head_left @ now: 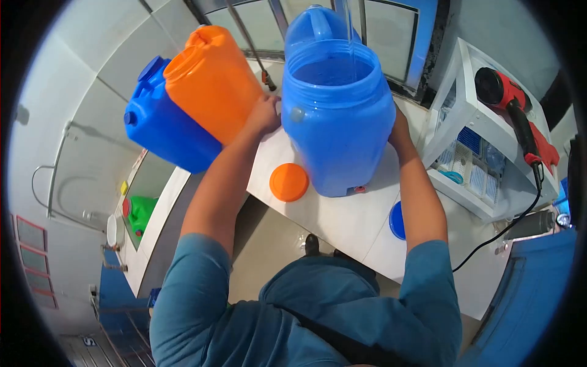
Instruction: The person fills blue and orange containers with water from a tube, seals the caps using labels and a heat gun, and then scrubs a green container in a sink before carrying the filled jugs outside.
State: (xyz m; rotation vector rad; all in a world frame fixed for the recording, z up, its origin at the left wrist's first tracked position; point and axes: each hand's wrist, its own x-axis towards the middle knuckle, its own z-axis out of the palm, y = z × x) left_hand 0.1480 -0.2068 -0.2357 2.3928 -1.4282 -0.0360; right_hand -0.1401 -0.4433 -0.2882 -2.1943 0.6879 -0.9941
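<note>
A large wide-mouthed blue container point(336, 134) stands upright in front of me on the counter, its lid off. A thin stream of water point(350, 37) falls into its mouth, and water shows inside. My left hand point(266, 114) is at its left side, beside the orange jerrycan point(217, 85), with fingers curled and partly hidden. At the container's right side is my right hand point(399, 128), its fingers hidden behind the wall. An orange lid point(289, 182) lies in front of the container, and a blue lid point(397, 221) lies partly under my right forearm.
A darker blue jerrycan point(168, 125) stands left of the orange one. Another blue container point(306, 27) is behind the open one. On the right, a white shelf unit point(468, 107) carries a red and black hair dryer point(510, 98) with a hanging cord. A green jerrycan point(142, 212) sits far left.
</note>
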